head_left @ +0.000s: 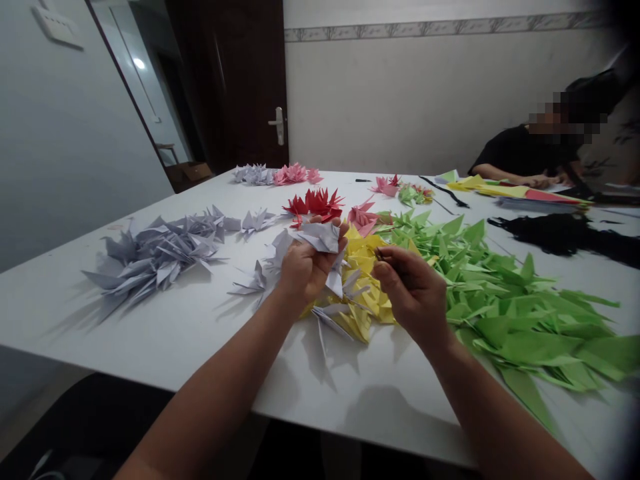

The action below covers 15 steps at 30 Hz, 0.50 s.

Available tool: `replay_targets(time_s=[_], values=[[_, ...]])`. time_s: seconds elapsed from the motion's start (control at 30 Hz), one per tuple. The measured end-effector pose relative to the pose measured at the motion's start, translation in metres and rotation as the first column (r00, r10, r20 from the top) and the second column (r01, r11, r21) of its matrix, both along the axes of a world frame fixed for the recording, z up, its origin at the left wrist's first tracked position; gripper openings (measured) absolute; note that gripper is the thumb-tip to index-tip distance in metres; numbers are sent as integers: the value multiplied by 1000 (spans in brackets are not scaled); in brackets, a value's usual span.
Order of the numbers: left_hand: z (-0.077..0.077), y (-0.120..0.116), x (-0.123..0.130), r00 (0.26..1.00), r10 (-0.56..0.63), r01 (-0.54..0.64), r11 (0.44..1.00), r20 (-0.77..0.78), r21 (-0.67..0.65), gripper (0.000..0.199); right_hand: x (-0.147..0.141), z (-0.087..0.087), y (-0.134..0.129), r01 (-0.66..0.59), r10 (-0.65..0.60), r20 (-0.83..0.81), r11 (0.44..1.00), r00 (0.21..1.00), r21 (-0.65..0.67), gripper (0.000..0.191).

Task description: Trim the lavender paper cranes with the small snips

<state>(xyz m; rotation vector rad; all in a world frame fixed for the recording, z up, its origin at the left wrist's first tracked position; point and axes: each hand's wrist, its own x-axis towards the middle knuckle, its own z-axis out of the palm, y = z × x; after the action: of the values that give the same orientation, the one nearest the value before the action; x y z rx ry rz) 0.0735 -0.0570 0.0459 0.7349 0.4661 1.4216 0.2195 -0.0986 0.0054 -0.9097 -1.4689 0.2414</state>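
Lilac paper crane (320,237), in left hand (300,272)

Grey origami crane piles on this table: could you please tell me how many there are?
2: a large pile on the left, and a small pile at the far edge; others may be hidden.

Visible body components: my left hand (300,267), right hand (413,293), left forearm (215,393) and right forearm (500,407), all bare. Each forearm narrows at the wrist and widens toward the lower frame edge, where the view cuts it off.
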Motion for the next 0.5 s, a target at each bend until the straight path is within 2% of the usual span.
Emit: replay_targets(time_s=[0.1,0.17,0.33,0.5], values=[[0,-3,0,990,-136,137,989,30,-57,39,-4,-1,0,-45,47,28,997,999,-62,22],[-1,-6,2,984,-176,177,983,18,-53,42,-6,-2,1,-47,51,41,994,998,-97,23],[-4,-8,5,987,-162,162,986,9,-44,40,-7,-2,3,-49,50,0,988,999,-149,25],[-7,-7,5,989,-148,149,988,-12,38,37,-5,-1,4,-50,52,8,983,999,-176,25]])
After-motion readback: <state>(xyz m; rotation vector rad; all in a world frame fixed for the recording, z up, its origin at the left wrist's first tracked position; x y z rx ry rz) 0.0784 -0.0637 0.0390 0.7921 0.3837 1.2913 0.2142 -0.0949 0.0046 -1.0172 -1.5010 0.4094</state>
